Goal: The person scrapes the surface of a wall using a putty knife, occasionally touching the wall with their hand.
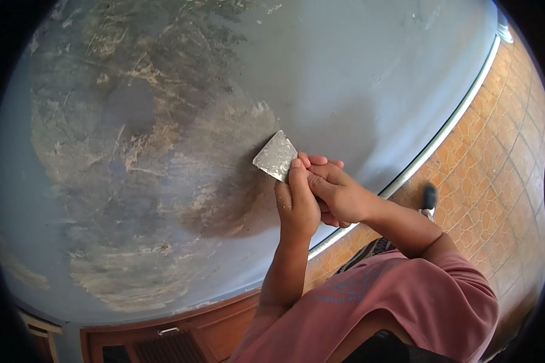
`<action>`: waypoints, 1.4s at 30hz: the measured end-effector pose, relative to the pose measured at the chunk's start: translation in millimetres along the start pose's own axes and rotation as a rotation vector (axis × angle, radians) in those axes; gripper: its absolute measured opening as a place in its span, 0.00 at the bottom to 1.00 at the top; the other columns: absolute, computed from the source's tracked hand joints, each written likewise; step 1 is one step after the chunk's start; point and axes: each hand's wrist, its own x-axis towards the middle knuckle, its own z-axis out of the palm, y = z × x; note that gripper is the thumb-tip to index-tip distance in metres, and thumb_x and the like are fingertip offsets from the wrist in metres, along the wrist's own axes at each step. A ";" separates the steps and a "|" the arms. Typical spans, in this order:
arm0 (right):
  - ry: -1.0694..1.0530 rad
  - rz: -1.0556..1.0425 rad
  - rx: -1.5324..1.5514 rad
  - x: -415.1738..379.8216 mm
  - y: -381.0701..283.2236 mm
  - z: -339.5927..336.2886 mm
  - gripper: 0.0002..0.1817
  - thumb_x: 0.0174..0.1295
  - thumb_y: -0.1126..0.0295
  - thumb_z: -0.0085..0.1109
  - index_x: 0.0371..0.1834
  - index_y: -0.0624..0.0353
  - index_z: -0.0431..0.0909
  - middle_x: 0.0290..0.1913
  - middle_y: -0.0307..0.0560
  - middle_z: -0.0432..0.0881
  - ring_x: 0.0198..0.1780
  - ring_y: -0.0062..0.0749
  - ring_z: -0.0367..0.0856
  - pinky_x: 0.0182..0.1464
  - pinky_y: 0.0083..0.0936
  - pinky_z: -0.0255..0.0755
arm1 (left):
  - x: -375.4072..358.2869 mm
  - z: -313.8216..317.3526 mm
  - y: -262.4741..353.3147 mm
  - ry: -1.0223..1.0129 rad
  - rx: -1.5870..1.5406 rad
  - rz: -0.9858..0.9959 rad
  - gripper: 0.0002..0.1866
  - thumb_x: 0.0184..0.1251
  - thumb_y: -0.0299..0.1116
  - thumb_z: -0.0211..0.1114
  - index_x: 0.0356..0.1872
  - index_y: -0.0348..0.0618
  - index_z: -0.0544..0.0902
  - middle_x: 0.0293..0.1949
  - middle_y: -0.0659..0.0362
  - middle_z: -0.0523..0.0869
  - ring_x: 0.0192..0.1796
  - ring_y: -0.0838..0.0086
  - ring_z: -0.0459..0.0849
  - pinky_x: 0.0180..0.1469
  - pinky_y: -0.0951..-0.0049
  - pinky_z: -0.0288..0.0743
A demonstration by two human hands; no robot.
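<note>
A putty knife (276, 156) shows its broad metal blade, speckled with pale flakes, against the blue wall (339, 66). My left hand (298, 206) is closed on it from below, the thumb pressed flat along the base of the blade. Wrapped around the handle end is my right hand (339, 196), its fingers overlapping the left ones. Both hands hide the handle. The blade's far edge lies right at the border of a rough scraped patch (206, 133), where the paint is off and grey-brown plaster shows.
White trim (442, 130) runs along the wall's foot, meeting an orange tiled floor (487, 151). A dark shoe (430, 196) stands on the tiles close to the trim. At the lower left is a brown wooden door (224, 327) with a metal handle (168, 331).
</note>
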 end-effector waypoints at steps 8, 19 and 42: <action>-0.065 -0.045 0.013 -0.3 -15.0 0.5 0.19 0.75 0.56 0.35 0.36 0.58 0.71 0.15 0.35 0.66 0.10 0.19 0.63 0.10 0.20 0.54 | 3.6 4.8 16.8 -0.059 0.053 0.086 0.15 0.73 0.42 0.44 0.37 0.39 0.71 0.40 0.52 0.79 0.42 0.58 0.85 0.42 0.63 0.80; 0.024 -0.006 0.006 -4.1 -11.1 1.6 0.19 0.75 0.55 0.35 0.38 0.58 0.71 0.15 0.36 0.66 0.10 0.20 0.62 0.09 0.19 0.52 | 7.5 5.1 14.1 -0.063 0.023 0.049 0.13 0.72 0.41 0.47 0.36 0.41 0.70 0.38 0.53 0.79 0.42 0.58 0.86 0.38 0.63 0.81; 0.537 -0.779 -1.085 -16.3 62.7 2.2 0.34 0.58 0.76 0.55 0.70 0.62 0.59 0.37 0.58 0.80 0.29 0.52 0.81 0.29 0.39 0.74 | -8.8 -13.0 -41.1 -0.110 -0.180 0.098 0.20 0.77 0.40 0.41 0.55 0.35 0.72 0.52 0.44 0.79 0.57 0.63 0.78 0.60 0.64 0.69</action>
